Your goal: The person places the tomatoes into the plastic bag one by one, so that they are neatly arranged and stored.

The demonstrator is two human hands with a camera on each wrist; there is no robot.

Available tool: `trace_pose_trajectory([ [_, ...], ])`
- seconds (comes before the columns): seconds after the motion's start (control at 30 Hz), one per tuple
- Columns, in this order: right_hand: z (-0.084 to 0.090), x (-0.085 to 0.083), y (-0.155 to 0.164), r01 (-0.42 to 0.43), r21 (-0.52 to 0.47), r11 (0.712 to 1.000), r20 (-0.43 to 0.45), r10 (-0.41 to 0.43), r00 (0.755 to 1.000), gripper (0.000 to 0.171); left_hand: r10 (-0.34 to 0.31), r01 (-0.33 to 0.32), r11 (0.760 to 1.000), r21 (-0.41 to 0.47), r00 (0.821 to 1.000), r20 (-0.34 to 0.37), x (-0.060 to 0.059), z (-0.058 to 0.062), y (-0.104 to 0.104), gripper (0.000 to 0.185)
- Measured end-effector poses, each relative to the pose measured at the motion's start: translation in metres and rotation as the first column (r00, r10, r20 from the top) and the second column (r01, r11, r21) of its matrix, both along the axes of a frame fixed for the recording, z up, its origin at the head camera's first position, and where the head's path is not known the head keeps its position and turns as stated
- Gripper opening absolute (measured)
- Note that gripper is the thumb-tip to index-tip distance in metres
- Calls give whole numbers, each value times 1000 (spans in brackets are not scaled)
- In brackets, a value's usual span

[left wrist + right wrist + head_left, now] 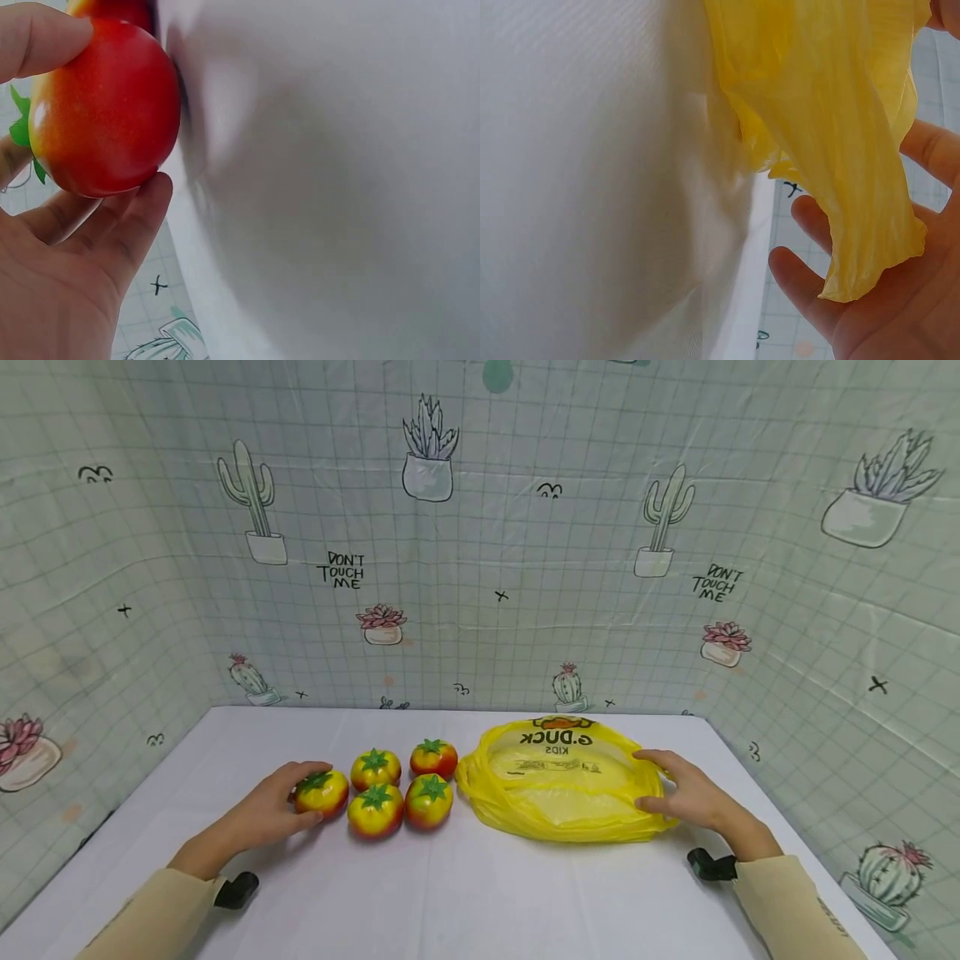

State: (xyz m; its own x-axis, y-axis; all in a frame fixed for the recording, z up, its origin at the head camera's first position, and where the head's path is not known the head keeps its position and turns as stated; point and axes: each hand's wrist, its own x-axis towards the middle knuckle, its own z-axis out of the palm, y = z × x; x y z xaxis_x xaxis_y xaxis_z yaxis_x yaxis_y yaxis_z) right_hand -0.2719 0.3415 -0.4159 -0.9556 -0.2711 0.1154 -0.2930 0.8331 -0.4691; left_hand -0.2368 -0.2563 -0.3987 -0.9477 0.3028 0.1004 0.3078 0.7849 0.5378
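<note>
My left hand (309,792) grips the leftmost of several red-yellow toy tomatoes (330,793) with green tops, grouped left of centre on the white table (480,893). In the left wrist view the thumb lies on top of that tomato (105,112) and the fingers (142,217) curl beneath it. A crumpled yellow plastic bag (558,781) printed "G.DUCK KIDS" lies to the right of the tomatoes. My right hand (652,781) holds its right edge. In the right wrist view the bag's edge (832,112) is raised off the table and drapes over the fingers (802,277).
Pale green grid cloth with cactus drawings (480,568) walls in the table at the back and on both sides. The other tomatoes (375,810) touch one another between my hands. Bare white tabletop stretches in front of them.
</note>
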Motion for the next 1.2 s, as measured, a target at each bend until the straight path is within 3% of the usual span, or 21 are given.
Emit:
trace_pose_trajectory([
  [0.33, -3, -1, 0, 13, 15, 1000, 1, -13, 1000, 70, -22, 23, 1000, 7, 997, -79, 3, 6, -5, 60],
  [0.77, 0, -1, -1, 19, 8, 1000, 16, -19, 1000, 70, -48, 53, 998, 20, 982, -181, 2, 32, 3, 60],
  [1.2, -2, -2, -4, 22, 19, 1000, 21, -22, 1000, 70, -107, 121, 990, 72, 980, -169, -10, 32, 32, 59],
])
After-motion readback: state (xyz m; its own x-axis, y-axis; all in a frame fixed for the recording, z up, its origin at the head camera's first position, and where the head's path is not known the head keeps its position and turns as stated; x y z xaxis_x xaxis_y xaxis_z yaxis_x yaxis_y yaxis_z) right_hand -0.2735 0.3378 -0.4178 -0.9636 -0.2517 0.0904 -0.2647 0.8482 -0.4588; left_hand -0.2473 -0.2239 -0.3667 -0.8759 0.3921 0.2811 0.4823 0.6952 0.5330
